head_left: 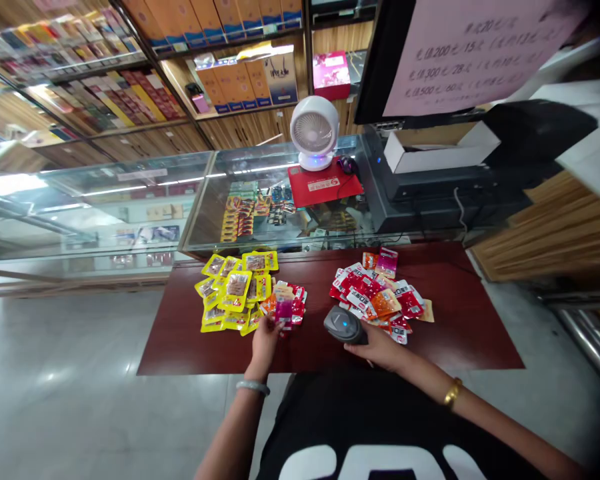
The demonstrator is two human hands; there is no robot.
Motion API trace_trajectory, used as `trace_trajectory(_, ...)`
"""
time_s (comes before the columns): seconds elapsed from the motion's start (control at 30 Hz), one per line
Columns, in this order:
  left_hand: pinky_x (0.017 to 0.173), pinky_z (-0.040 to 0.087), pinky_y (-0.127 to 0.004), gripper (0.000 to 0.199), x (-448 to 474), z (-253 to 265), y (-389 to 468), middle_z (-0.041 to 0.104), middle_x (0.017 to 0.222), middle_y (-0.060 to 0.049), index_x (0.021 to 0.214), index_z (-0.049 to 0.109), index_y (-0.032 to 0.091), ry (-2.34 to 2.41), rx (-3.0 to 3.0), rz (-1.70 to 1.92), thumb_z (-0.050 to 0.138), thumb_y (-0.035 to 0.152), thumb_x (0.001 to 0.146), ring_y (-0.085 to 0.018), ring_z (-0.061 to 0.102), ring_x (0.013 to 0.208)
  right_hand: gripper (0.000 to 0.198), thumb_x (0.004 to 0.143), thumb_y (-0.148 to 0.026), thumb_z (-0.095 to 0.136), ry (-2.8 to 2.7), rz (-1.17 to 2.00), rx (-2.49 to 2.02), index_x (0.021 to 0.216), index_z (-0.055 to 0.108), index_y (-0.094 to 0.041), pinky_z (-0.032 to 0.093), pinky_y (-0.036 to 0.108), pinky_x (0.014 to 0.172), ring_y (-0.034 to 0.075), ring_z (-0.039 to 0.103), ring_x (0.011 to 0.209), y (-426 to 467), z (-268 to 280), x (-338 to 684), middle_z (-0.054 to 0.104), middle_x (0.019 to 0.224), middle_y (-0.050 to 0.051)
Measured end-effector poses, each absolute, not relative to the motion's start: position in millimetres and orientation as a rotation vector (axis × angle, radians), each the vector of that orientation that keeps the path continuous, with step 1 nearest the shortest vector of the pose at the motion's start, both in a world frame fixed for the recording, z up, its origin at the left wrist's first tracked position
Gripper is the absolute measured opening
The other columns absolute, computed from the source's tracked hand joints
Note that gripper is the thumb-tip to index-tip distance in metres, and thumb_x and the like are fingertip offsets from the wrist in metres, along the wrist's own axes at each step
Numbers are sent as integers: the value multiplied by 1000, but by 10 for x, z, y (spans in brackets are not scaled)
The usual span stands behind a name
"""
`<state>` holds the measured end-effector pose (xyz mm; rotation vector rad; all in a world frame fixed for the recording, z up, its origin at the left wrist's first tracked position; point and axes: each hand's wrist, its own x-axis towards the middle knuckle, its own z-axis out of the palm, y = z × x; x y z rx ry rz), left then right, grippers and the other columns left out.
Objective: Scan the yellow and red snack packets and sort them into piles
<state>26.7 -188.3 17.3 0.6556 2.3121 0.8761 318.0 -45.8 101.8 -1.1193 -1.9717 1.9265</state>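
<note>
My right hand (379, 347) is wrapped round the handle of a dark grey barcode scanner (344, 324), whose head points left and shows a small blue light. My left hand (266, 337) pinches the lower edge of a purple snack packet (283, 311). That packet lies over a small group of red packets (299, 303) and orange ones. Left of this group is a pile of yellow snack packets (237, 291) with clear windows. Beyond the scanner, a larger mixed heap of red, white and orange packets (375, 293) spreads over the dark red tabletop (175, 333).
Behind the table stands a glass display counter (197, 213) with goods inside. On it are a white fan (315, 130), a red mat (305, 193) and a black mouse (349, 165). A monitor (370, 80) and an open white box (430, 160) stand at the right. Stocked shelves line the back.
</note>
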Motion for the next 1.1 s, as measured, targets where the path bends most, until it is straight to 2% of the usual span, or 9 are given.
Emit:
trace_trajectory(0.07,84,47,-37,32,329,298,-1776,65,102,-12,96,57,19,2615,844,752,69,39,75,-28,61,101,62,74,-43,77,-1964,1937,-1164,127,62,-15,44,51,106,34,64,117,-385,1009,3316,71,124,14)
trace_trajectory(0.13,91,44,-40,29,491,379,-1545,64,110,-15,102,59,18,2659,1020,643,64,38,81,-30,59,110,58,73,-42,77,-1937,1927,-1207,123,65,-17,46,52,105,34,65,116,-338,949,3474,72,122,13)
trace_trajectory(0.23,81,46,-33,25,897,377,-1029,69,95,-11,93,64,20,2252,1150,505,60,43,86,-25,65,90,54,74,-39,77,-1880,1874,-1243,121,66,-16,44,51,106,34,65,116,-309,833,3696,71,124,13)
trace_trajectory(0.37,68,41,-28,40,1409,193,-405,72,85,-10,84,68,18,2025,1077,430,59,57,84,-21,65,77,55,74,-36,77,-1865,1842,-1332,123,66,-15,46,52,104,35,66,114,-298,770,3870,72,122,14)
trace_trajectory(0.47,60,38,-27,47,1567,3,-177,67,66,-7,69,65,16,1970,826,543,60,62,80,-17,60,62,57,74,-35,76,-1862,1857,-1332,127,65,-17,45,53,106,35,64,117,-278,784,3912,71,124,14)
trace_trajectory(0.53,57,37,-26,49,1595,-108,-121,62,57,-4,61,61,16,1868,590,773,68,64,71,-14,55,54,57,75,-35,75,-1859,1859,-1322,128,64,-18,44,53,108,35,63,119,-261,791,3919,70,126,13)
trace_trajectory(0.67,55,40,-23,53,1575,-196,-152,58,56,2,65,55,17,1658,303,1159,76,66,58,-11,51,51,57,74,-34,76,-1871,1838,-1305,128,65,-20,43,53,110,35,62,121,-225,771,3912,70,127,12)
trace_trajectory(0.87,49,34,-21,48,1312,-21,-547,53,53,4,73,51,20,1543,292,1252,72,62,67,-10,47,47,59,74,-41,77,-1856,1839,-1275,126,64,-18,44,53,107,35,63,118,-180,690,3815,70,126,13)
trace_trajectory(1.1,54,39,-22,42,1078,80,-1036,52,57,4,72,50,20,1553,216,1401,70,56,74,-10,47,52,54,70,-46,77,-1936,1936,-1284,115,69,-16,49,51,100,36,67,110,-171,659,3598,75,114,12)
